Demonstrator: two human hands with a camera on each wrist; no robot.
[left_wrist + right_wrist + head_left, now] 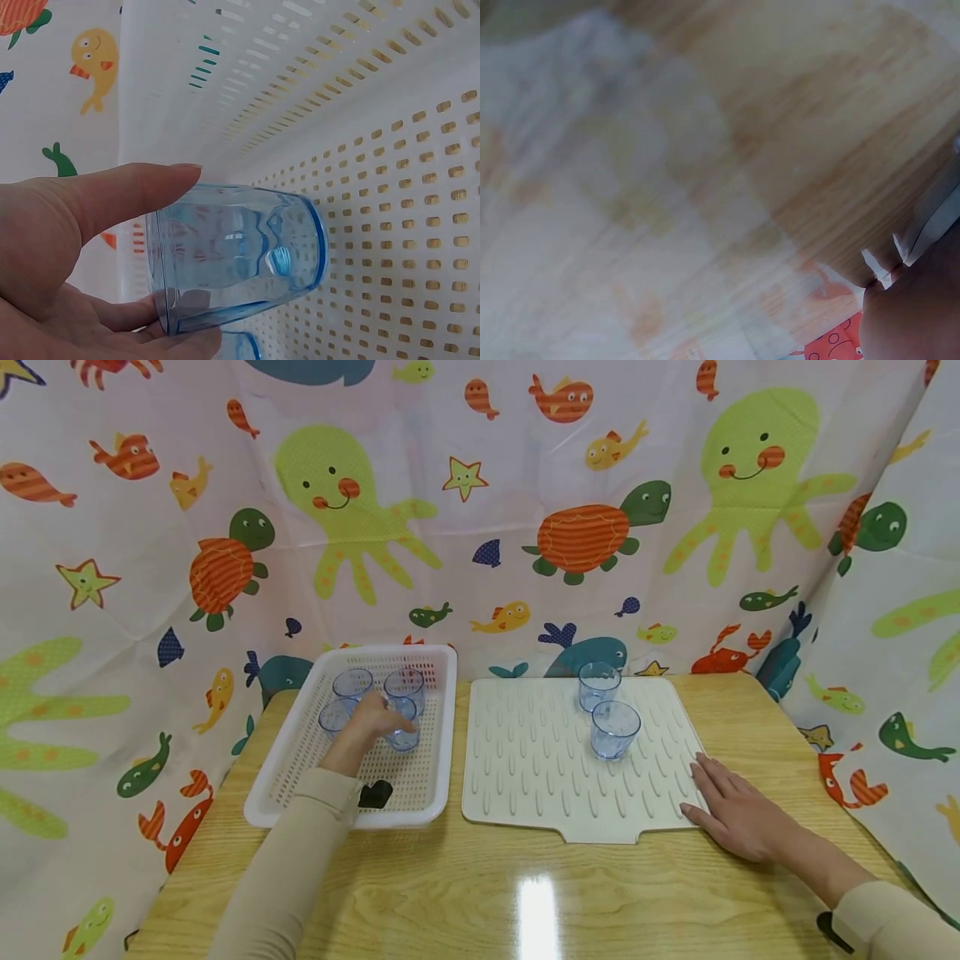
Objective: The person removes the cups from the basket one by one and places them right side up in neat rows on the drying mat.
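My left hand (372, 717) reaches into a white plastic basket (447, 735) and holds a clear blue glass (403, 739). In the left wrist view, the thumb lies along one side of this glass (240, 240) and the fingers are at the other side, near one end. Several similar glasses stand around the hand in the basket, one of them at the back left (352, 681). On the right, my right hand (738, 814) lies palm down, fingers extended, at the right edge of a cream ridged drying board (525, 760). Only a dark part of that hand shows in the right wrist view.
Two blue glasses stand on the board's right half, one glass (598, 687) behind the other glass (615, 731). Basket and board sit side by side on a wooden table (450, 893). A curtain with sea animals (465, 568) encloses the back and sides.
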